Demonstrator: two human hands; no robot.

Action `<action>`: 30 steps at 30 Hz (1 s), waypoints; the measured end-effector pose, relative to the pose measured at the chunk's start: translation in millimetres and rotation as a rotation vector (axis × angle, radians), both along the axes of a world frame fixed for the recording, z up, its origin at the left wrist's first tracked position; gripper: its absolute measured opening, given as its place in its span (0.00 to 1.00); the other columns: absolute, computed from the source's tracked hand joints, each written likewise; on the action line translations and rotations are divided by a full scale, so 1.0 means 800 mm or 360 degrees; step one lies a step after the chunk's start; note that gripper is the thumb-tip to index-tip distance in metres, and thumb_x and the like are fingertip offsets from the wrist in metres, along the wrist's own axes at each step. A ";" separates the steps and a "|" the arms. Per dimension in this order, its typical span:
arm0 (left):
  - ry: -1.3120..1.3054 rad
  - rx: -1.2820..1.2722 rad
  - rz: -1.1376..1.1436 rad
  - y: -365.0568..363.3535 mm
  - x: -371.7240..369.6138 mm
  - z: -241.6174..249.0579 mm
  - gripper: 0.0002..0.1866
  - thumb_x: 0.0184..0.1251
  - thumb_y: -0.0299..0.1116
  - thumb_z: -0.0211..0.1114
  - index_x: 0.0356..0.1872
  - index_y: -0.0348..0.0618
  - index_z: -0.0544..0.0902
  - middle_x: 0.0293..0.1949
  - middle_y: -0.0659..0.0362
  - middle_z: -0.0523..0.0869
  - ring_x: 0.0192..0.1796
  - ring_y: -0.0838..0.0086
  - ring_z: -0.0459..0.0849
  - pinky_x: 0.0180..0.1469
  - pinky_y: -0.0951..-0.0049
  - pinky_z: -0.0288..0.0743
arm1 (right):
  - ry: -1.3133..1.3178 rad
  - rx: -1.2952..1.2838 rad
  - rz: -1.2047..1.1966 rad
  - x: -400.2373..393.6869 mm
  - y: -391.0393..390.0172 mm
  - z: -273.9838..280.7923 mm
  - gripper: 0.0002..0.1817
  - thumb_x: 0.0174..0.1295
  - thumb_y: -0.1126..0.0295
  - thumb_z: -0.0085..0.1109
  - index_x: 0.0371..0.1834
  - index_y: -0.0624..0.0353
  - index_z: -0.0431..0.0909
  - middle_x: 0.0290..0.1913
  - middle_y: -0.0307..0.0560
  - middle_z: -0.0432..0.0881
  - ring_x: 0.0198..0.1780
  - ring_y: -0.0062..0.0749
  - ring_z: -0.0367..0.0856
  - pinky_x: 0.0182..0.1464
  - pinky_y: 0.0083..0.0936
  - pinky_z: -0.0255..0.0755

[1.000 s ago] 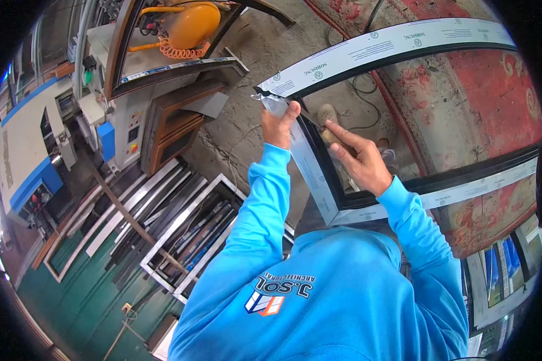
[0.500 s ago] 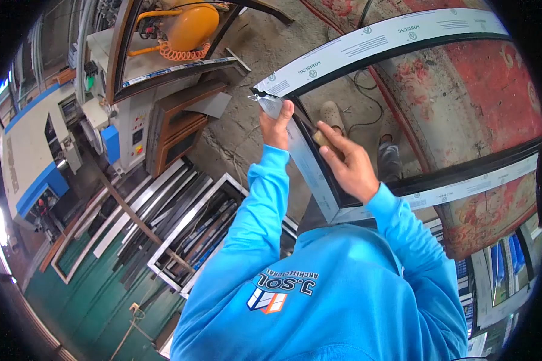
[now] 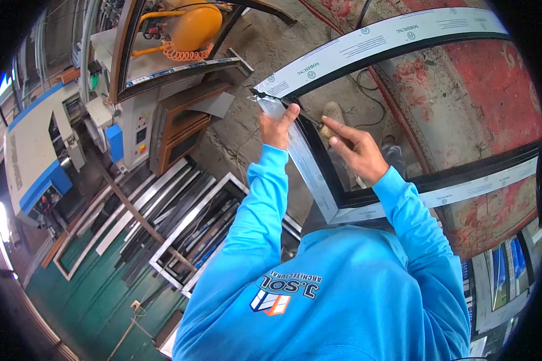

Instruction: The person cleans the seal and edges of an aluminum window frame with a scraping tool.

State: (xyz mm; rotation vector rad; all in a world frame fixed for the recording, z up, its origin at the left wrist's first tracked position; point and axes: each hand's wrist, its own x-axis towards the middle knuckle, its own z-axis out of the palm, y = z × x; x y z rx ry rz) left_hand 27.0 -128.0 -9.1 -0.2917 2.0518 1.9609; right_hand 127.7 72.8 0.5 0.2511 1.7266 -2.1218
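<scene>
A window frame (image 3: pixel 337 58), dark with white printed protective film, lies across the red patterned surface and reaches towards my body. My left hand (image 3: pixel 276 125) is closed around its near-left side bar, just below the corner, thumb on top. Loose film and a dark gap show at that corner (image 3: pixel 260 95). In my right hand (image 3: pixel 362 153) is a wooden-handled tool (image 3: pixel 327 130), held with the fingers along the handle. Its thin shaft points up and left to the inner edge of the side bar; I cannot make out the tip.
A red patterned covering (image 3: pixel 464 90) lies under the frame. An orange compressor tank (image 3: pixel 196 27) and a brown frame (image 3: pixel 119 60) stand at upper left. A white and blue machine (image 3: pixel 36 150) is at far left. Several profile bars (image 3: pixel 156 210) lie on the green floor (image 3: pixel 72 307).
My right hand has moved a little to the right, drawing the tool's handle back from the side bar. My left hand stays on the frame.
</scene>
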 end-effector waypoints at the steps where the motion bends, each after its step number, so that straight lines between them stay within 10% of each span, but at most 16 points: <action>1: -0.0031 0.0012 0.0035 0.001 0.000 0.000 0.35 0.57 0.36 0.81 0.62 0.33 0.74 0.56 0.53 0.81 0.55 0.68 0.79 0.62 0.69 0.71 | -0.0004 -0.0004 -0.0002 -0.003 0.001 -0.001 0.25 0.74 0.71 0.55 0.73 0.59 0.70 0.55 0.48 0.85 0.52 0.23 0.78 0.58 0.24 0.73; 7: -0.0119 0.0006 0.0110 0.009 0.002 0.009 0.31 0.60 0.31 0.78 0.61 0.33 0.74 0.54 0.54 0.82 0.54 0.70 0.80 0.60 0.71 0.73 | -0.0119 0.0100 0.0002 -0.003 -0.014 -0.003 0.24 0.72 0.71 0.58 0.71 0.60 0.73 0.53 0.49 0.86 0.51 0.21 0.79 0.56 0.24 0.74; 9: -0.0081 -0.0025 0.0123 0.013 0.000 0.010 0.30 0.61 0.30 0.78 0.61 0.33 0.74 0.54 0.54 0.82 0.53 0.70 0.80 0.59 0.71 0.74 | -0.0063 0.0089 -0.0232 0.000 -0.026 -0.006 0.23 0.69 0.66 0.60 0.67 0.54 0.77 0.47 0.57 0.88 0.40 0.33 0.87 0.49 0.32 0.78; 20: 0.0021 -0.0236 0.0065 0.010 0.000 0.011 0.31 0.61 0.35 0.79 0.60 0.32 0.76 0.57 0.53 0.82 0.54 0.70 0.80 0.60 0.69 0.73 | -0.0383 0.0092 0.0183 -0.022 0.012 0.034 0.22 0.68 0.59 0.61 0.58 0.62 0.80 0.43 0.63 0.87 0.46 0.55 0.87 0.48 0.40 0.77; 30: 0.0036 -0.0613 0.0216 0.023 0.011 0.012 0.47 0.46 0.56 0.85 0.56 0.29 0.72 0.53 0.47 0.82 0.54 0.63 0.81 0.61 0.64 0.74 | 0.0906 0.1464 0.0377 -0.053 0.076 0.024 0.25 0.57 0.63 0.69 0.58 0.54 0.76 0.39 0.48 0.83 0.36 0.49 0.86 0.34 0.43 0.78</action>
